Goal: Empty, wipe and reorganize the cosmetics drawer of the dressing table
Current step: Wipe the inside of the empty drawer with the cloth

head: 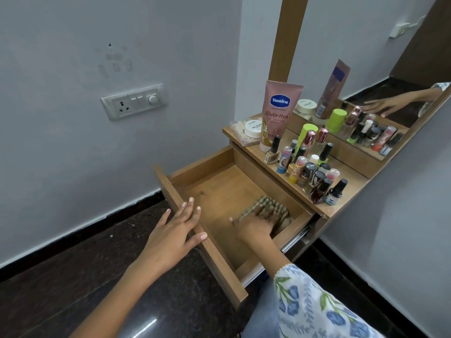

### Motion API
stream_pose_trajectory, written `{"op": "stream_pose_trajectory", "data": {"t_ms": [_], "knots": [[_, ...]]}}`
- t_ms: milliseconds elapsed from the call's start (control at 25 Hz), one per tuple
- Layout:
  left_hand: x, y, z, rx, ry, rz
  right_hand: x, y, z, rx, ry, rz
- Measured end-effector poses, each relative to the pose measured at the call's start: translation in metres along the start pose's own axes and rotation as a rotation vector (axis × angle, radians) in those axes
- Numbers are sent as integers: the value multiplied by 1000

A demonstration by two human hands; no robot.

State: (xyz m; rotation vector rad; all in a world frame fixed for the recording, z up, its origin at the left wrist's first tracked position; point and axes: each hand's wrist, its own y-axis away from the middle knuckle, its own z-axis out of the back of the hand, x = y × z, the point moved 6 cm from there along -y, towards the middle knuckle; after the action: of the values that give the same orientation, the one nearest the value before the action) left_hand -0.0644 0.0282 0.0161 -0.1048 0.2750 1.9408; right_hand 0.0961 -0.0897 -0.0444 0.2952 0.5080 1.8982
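A pale grey wall with a switch plate (135,101) and a dark stone floor framed the dressing-table bench (341,203), its mirror (366,69) reflecting a reaching hand. The drawer (219,189) stood pulled out and bare of cosmetics. The left hand (175,228) lay on the drawer's front panel, fingers (189,203) released and draped over its top edge, probably steadying it against the wiping. Beyond those fingers, inside the drawer, the right hand (256,225) pressed a patterned cloth (266,208) flat on the drawer floor; motion blur hid whether its fingers gripped the cloth or only pushed it. The emptied items stood grouped on the bench above that hand, likely kept close for refilling: nail polish bottles (314,176) and a pink tube (278,113) reading "Vaseline Gluta-Hya" and "10X". A white jar (252,129) read "NAIL POLISH".
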Motion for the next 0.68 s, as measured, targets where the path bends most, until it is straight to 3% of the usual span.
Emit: {"op": "stream_pose_trajectory", "data": {"t_ms": [80,160,320,680], "knots": [[-1,0,1,9,-7,4,14,-12,3,24,-105,-67],[-3,0,3,20,4,7,26,-22,6,10,-181,-15],[-6,2,3,26,3,3,23,-35,9,-56,-87,301],[-7,3,4,51,-10,11,14,13,-9,232,57,896]]}}
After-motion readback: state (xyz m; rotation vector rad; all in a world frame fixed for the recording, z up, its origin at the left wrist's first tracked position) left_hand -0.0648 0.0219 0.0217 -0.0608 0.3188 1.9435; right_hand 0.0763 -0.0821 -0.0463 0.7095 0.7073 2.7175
